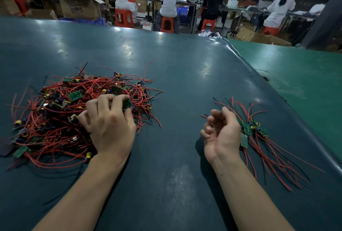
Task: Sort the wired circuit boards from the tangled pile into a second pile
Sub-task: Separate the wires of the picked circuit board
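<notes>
Left hand (109, 119) fingers grasp a circuit board (127, 103) in the tangled pile (61, 112); right hand (221, 130) fingers loosely curled, holding nothing.

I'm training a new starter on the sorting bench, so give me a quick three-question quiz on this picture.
1. True or false: the left hand is gripping a circuit board in the tangled pile.
2. Which pile is bigger: A, the tangled pile, or B, the second pile?
3. Fill in: the right hand is beside the ____ pile.

Key: 1 true. 2 A. 3 second.
</notes>
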`<state>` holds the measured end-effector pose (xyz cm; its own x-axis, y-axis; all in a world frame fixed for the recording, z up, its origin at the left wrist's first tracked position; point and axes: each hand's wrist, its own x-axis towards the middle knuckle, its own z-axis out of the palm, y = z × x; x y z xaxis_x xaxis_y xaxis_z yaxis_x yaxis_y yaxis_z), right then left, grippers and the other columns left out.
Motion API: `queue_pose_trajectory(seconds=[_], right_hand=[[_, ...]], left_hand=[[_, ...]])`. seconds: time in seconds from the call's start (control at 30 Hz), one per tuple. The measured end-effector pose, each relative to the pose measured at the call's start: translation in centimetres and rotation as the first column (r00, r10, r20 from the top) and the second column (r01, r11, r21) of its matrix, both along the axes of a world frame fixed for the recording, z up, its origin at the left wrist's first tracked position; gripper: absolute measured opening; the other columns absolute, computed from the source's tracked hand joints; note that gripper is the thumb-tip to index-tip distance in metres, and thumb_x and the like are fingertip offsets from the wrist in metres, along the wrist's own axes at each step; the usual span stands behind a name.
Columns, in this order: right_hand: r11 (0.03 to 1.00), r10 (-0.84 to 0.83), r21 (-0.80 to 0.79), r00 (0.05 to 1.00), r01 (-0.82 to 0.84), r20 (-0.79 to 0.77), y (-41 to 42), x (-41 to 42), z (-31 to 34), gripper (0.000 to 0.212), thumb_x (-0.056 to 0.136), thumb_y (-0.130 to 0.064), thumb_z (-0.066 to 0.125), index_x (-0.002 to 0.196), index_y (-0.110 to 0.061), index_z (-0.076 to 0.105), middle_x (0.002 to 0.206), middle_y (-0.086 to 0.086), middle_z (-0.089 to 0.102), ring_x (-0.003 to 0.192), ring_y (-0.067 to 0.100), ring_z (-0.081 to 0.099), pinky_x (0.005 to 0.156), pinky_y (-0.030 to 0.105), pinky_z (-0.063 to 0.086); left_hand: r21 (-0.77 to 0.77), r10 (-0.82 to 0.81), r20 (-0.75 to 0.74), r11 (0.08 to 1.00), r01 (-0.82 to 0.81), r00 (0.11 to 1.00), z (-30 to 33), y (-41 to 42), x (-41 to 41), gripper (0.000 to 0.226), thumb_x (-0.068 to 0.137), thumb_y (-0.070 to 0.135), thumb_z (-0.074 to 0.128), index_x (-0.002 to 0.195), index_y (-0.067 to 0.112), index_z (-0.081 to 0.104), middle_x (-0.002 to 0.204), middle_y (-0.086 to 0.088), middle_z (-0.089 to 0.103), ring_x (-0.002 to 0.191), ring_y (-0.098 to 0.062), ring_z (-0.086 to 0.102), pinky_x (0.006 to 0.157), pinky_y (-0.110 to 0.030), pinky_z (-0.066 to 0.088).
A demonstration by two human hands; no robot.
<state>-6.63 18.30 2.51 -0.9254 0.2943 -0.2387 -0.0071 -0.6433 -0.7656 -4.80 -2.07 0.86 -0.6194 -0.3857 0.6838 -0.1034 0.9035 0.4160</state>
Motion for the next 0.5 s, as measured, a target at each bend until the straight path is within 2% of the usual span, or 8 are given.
queue_pose_trajectory(seconds=[0.07,0.13,0.23,0.3,0.4,0.47,0.5], right_hand=[[0.987,0.116,0.116,0.993,-0.113,-0.018,-0.2,0.1,0.1,0.031,0.097,-0.028,0.051,0.072,-0.012,0.062,0.055,-0.001,0.055,0.038,0.01,0.039,0.037,0.016,0.027],[0.909,0.322,0.295,0.946,-0.295,-0.046,-0.8,0.5,0.0,0.026,0.094,-0.031,0.057,0.078,-0.013,0.068,0.061,0.0,0.06,0.041,0.01,0.043,0.038,0.017,0.029],[0.774,0.558,0.427,0.822,-0.467,-0.114,-2.1,1.4,-0.2,0.028,0.078,-0.041,0.069,0.092,-0.017,0.073,0.074,-0.002,0.065,0.048,0.011,0.052,0.038,0.019,0.036],[0.785,0.549,0.441,0.818,-0.434,-0.173,-2.4,1.6,-0.3,0.036,0.074,-0.037,0.071,0.097,-0.011,0.07,0.076,-0.001,0.065,0.052,0.013,0.054,0.038,0.02,0.039],[0.834,0.437,0.457,0.875,-0.309,-0.208,-1.9,1.5,-0.1,0.016,0.082,-0.023,0.07,0.089,-0.008,0.07,0.077,0.002,0.068,0.054,0.015,0.057,0.038,0.02,0.041],[0.851,0.387,0.459,0.895,-0.255,-0.221,-1.6,1.4,0.1,0.006,0.089,-0.013,0.066,0.087,-0.01,0.07,0.081,0.003,0.07,0.056,0.015,0.06,0.04,0.022,0.044],[0.855,0.38,0.459,0.895,-0.242,-0.235,-1.5,1.4,0.1,0.007,0.091,-0.012,0.064,0.087,-0.011,0.07,0.084,0.002,0.072,0.058,0.014,0.062,0.04,0.022,0.046]], left_hand=[[-0.075,-0.109,-0.184,0.992,0.097,0.977,0.1,0.5,0.2,0.024,0.085,0.016,0.074,0.108,0.014,0.071,0.105,-0.011,0.062,0.099,-0.036,0.052,0.083,-0.046,0.039],[-0.18,-0.294,-0.31,0.952,0.248,0.904,0.1,1.2,0.5,0.02,0.088,0.013,0.072,0.108,0.01,0.072,0.1,-0.013,0.063,0.091,-0.036,0.055,0.078,-0.045,0.044],[-0.259,-0.608,-0.254,0.792,0.552,0.753,0.0,2.5,0.9,0.021,0.087,0.005,0.069,0.108,0.005,0.073,0.099,-0.014,0.062,0.085,-0.031,0.058,0.077,-0.038,0.048],[-0.216,-0.694,-0.196,0.719,0.66,0.693,-0.2,3.1,1.0,0.025,0.085,-0.002,0.068,0.109,0.002,0.072,0.102,-0.014,0.06,0.087,-0.028,0.059,0.078,-0.035,0.05],[-0.111,-0.699,-0.213,0.711,0.694,0.682,-0.2,3.3,0.9,0.024,0.083,-0.002,0.071,0.107,0.0,0.071,0.102,-0.013,0.06,0.093,-0.025,0.06,0.084,-0.032,0.05],[-0.071,-0.693,-0.262,0.708,0.703,0.671,-0.2,3.4,1.0,0.009,0.085,0.006,0.072,0.092,0.001,0.07,0.093,-0.009,0.06,0.085,-0.019,0.058,0.079,-0.025,0.049],[-0.038,-0.687,-0.264,0.709,0.704,0.677,-0.1,3.5,1.1,0.011,0.088,0.012,0.07,0.083,0.003,0.068,0.085,-0.006,0.06,0.077,-0.016,0.056,0.072,-0.023,0.047]])
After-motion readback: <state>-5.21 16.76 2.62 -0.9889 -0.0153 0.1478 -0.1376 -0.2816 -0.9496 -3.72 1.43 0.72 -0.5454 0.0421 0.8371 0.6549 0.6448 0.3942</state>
